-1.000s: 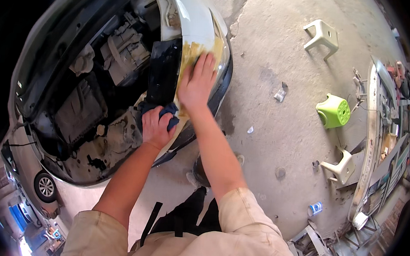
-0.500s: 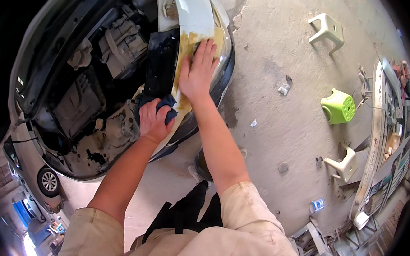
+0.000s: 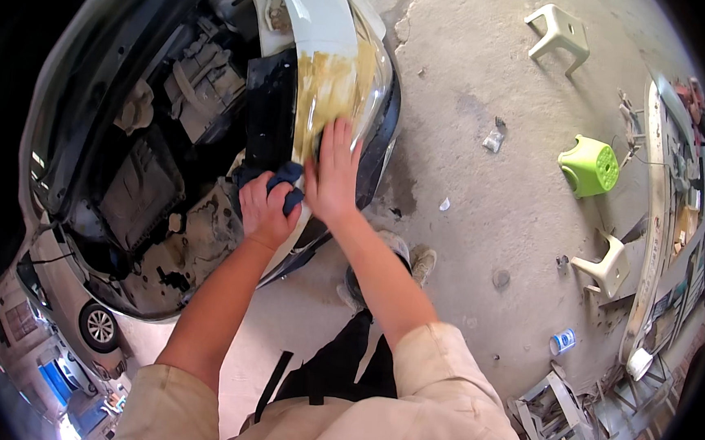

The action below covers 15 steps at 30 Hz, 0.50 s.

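The tan patch lies on the white panel. At the patch's near end the right hand lies flat, fingers stretched; a dark edge shows beside them, but whether it grips anything I cannot tell. To the left of the patch's near end, the left hand is closed on a blue cloth. The step looks like rubbing down the patch; the next stroke seems to call for even pressure along it.
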Available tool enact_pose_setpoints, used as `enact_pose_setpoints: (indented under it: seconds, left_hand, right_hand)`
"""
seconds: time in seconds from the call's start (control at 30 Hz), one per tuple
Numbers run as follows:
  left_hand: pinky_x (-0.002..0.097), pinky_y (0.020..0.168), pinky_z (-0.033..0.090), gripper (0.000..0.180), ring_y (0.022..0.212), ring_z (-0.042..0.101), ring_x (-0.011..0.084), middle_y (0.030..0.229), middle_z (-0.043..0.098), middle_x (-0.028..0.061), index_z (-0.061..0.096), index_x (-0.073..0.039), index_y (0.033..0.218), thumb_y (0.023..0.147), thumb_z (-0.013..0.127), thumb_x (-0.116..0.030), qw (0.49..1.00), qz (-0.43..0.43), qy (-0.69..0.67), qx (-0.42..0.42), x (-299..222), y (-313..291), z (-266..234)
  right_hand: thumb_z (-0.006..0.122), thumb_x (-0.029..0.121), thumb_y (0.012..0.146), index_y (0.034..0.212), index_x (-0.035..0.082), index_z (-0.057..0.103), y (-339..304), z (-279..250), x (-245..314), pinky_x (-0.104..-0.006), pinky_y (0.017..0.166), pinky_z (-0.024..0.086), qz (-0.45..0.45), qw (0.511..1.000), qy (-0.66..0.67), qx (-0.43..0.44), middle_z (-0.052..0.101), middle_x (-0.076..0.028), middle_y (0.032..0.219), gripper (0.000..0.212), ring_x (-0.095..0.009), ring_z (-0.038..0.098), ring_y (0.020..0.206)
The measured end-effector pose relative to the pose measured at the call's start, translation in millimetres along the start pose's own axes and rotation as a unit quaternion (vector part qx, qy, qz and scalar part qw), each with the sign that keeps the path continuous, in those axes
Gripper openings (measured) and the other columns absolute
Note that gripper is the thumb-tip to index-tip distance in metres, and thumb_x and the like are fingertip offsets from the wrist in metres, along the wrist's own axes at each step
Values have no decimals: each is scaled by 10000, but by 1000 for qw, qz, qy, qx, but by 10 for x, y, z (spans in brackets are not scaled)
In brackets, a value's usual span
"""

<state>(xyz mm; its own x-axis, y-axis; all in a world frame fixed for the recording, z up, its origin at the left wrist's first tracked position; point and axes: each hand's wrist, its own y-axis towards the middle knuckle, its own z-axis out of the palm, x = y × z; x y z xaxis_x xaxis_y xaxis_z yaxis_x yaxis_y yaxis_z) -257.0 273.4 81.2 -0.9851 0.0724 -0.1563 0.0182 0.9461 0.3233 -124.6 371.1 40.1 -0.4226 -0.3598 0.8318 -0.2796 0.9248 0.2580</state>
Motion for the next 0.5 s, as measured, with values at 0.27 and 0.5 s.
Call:
enact_pose_setpoints:
  seconds: [0.27, 0.5]
  left_hand:
    - [557, 975, 412, 451, 1104, 514, 451, 1284, 518, 213, 578, -146, 1149, 754, 781, -228, 1000, 0, -9, 2, -80, 75, 29]
    - [566, 982, 405, 463, 1113, 510, 454, 1292, 518, 210, 582, -152, 1141, 735, 795, -215, 1000, -9, -3, 5, -42, 24, 11]
  right_hand:
    - [553, 212, 996, 1585, -36, 257, 684, -162, -40, -659, 1217, 110, 48, 996, -39, -61, 249, -273, 1656, 704, -480, 183, 1545]
    - [646, 255, 942, 1573, -58, 281, 144, -124, 119, -669, 1200, 154, 27, 997, -71, -10, 251, -282, 1651, 794, -462, 214, 1542]
